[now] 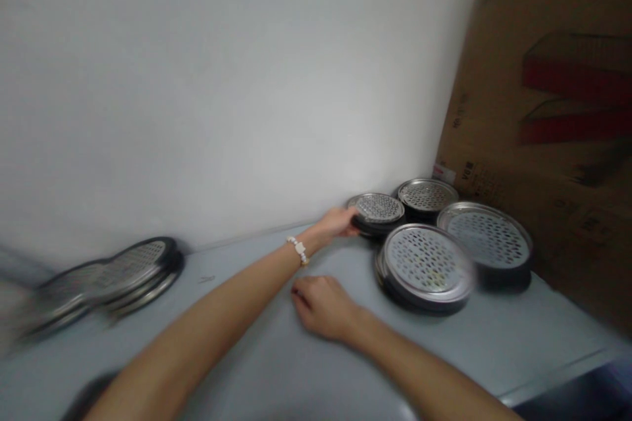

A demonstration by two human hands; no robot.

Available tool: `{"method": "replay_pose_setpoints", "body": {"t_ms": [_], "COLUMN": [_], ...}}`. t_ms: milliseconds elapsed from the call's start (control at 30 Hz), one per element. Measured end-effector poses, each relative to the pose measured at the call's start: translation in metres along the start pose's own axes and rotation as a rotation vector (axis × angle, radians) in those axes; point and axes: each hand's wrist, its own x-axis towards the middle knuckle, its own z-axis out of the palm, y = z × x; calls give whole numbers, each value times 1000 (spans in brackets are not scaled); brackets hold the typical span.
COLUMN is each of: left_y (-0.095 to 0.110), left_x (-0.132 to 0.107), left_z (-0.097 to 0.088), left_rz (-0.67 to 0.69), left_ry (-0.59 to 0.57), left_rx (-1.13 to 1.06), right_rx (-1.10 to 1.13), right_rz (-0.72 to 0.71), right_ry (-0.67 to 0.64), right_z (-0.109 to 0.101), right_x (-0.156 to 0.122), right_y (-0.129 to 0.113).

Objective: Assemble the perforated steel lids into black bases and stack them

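At the back of the table, my left hand [338, 222], with a white beaded bracelet on its wrist, has its fingers closed on the near left edge of a round metal grater [379, 208]. This grater has a dark rim and sits in a stack whose lower part is partly hidden. My right hand [323, 306] is curled into a loose fist low over the table, nearer to me, with nothing visible in it. To its right lies a larger stack of round graters [427, 263], apart from the hand.
Two more grater stacks, one at the back [428, 196] and one at the right [486, 237], stand by a big cardboard box [553, 197]. Blurred graters [133, 266] lie at the left on the grey table [266, 348]. A white wall [222, 92] rises behind.
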Motion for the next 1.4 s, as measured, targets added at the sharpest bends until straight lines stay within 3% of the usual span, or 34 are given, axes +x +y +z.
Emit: {"method": "replay_pose_setpoints", "body": {"t_ms": [167,333,467,567,667,800,900,967,1033,1133,1167,1400], "left_y": [14,15,-12,-42,-69,-88,-93,-91,-86,-79,-79,-97], "left_x": [-15,-63,-114,-148,-174,-195,-203,-203,-197,-182,-176,-161], "left_z": [-15,-61,-103,-121,-123,-108,-103,-108,-119,-139,-143,-153], "left_rz": [44,83,76,14,-29,-111,-195,-174,-56,148,178,126], "left_ry": [37,131,267,472,502,412,195,110,203,516,568,448], "left_rx": [-19,-60,-68,-105,-112,-64,148,353,565,768,770,659], "right_rx": [-23,-34,-42,-32,7,69,87,90,93,93,93,168], "right_rz": [9,47,213,359,402,366,346,326,297,240,220,116], "right_ry": [16,27,81,145,201,271,299,300,293,279,273,217], "right_z": [-8,-10,-10,-14,-19,-21,-18,-15,-13,-11,-11,-13], "right_x": [-2,-2,0,1,2,2,2,1,1,1,1,-1], "right_y": [4,4,7,12,14,11,12,16,19,22,22,22]}}
